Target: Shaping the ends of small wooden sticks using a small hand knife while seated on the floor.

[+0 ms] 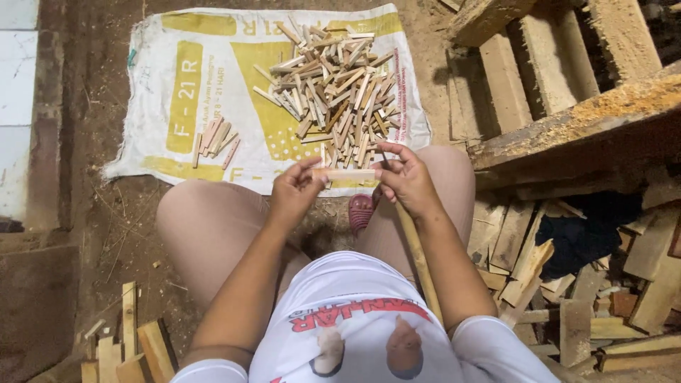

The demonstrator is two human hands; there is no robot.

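Observation:
My left hand [296, 190] and my right hand [406, 179] together hold a short flat piece of light wood [345, 174] level between their fingertips, over my knees. A long wooden handle [418, 259] runs from my right hand down along my right forearm; my right hand grips its top end. Just beyond the hands, a big heap of short wood pieces [333, 89] lies on a white and yellow woven sack [206, 85]. A small bundle of several reddish pieces [215, 138] lies apart on the sack's left side.
A rough wooden pallet and planks [553, 85] rise at the right. Offcuts and a dark cloth [582, 234] are piled at the lower right. More wood scraps [131, 340] stand at the lower left. A red sandal [362, 211] shows between my knees.

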